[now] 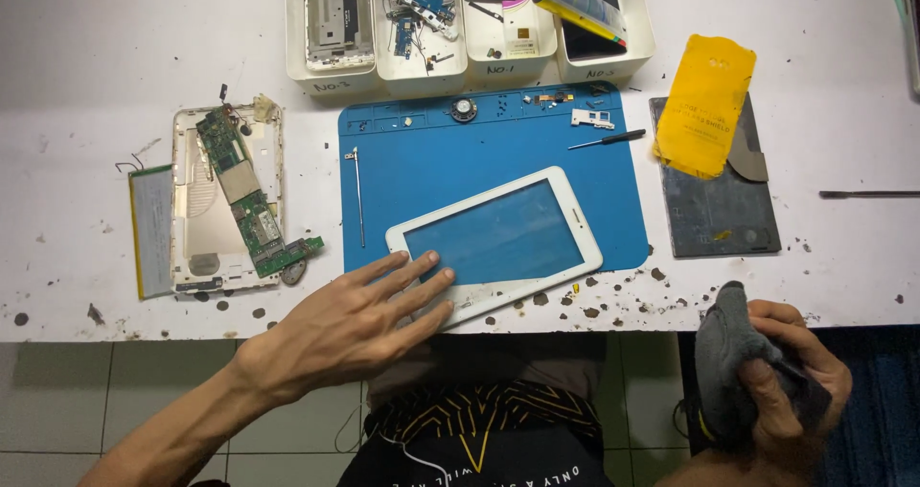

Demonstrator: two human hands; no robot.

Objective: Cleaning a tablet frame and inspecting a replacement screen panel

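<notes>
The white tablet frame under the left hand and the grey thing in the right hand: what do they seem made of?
The white tablet frame looks like glossy plastic around a clear, probably glass panel: the blue mat shows through it. The grey thing, bunched in the right hand, looks like soft matte cloth, judging by its folds. The left hand rests its fingers on the frame.

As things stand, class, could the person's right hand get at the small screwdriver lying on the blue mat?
Probably yes, once freed. The right hand grips a grey cloth below the table edge. The screwdriver lies uncovered near the blue mat's top right corner, with nothing between.
</notes>
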